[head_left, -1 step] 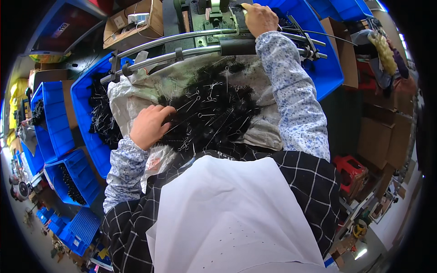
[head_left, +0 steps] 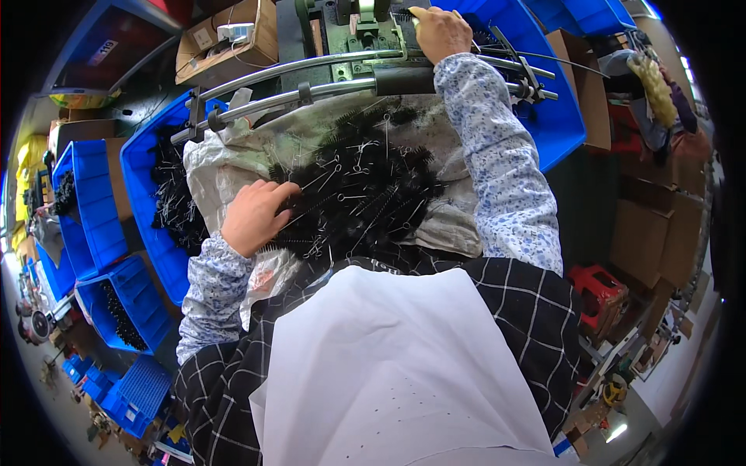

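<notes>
A heap of small black wire brushes with metal loop handles lies on a pale woven sheet in front of me. My left hand rests at the heap's left side, its fingers loosely bent and the thumb apart from them; no brush shows clearly in its grip. At the far side, my right hand is closed beside the metal machine, with a yellowish cover on one fingertip. Black bristles of a brush stick out at those fingertips, over the machine's bed.
Curved metal rails run between the heap and the machine. A blue bin with more brushes stands left; another blue bin sits behind my right arm. A wooden box is at the back left, a red stool at the right.
My right hand has shifted very slightly to the left at the machine. The left hand and the heap look the same.
</notes>
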Demonstrator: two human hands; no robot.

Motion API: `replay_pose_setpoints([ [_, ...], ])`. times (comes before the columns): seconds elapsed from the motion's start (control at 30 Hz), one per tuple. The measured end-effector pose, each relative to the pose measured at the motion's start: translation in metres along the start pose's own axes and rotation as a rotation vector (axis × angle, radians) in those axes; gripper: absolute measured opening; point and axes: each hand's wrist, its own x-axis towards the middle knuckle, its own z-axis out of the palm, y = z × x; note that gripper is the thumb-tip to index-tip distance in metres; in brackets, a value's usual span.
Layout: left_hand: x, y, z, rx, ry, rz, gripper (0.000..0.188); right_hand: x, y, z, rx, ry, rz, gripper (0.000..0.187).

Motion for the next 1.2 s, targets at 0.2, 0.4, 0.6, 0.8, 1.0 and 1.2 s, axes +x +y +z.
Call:
replay_pose_setpoints([
  [0.2,-0.002,0.004,0.007,0.024,0.141,0.108,0.032,0.003,-0.001,0.016,0.144,0.033,-0.006,0.017],
  [0.4,0.003,0.001,0.010,-0.045,0.190,0.158,0.026,0.011,0.009,0.020,0.138,-0.023,0.031,0.018],
  [0.6,-0.010,0.001,-0.012,-0.333,0.364,0.095,0.021,-0.002,0.004,0.009,-0.023,-0.031,0.135,0.037],
  [0.8,-0.023,-0.009,-0.044,-0.508,0.516,0.061,0.026,-0.010,0.012,0.023,0.056,-0.013,0.176,0.033],
  [1.0,-0.023,0.001,-0.049,-0.653,0.577,0.071,0.030,0.000,-0.033,0.038,0.119,0.036,0.149,0.026],
  [1.2,-0.009,0.013,-0.050,-0.582,0.538,0.122,0.029,0.005,-0.056,0.033,-0.029,0.047,0.096,0.010],
])
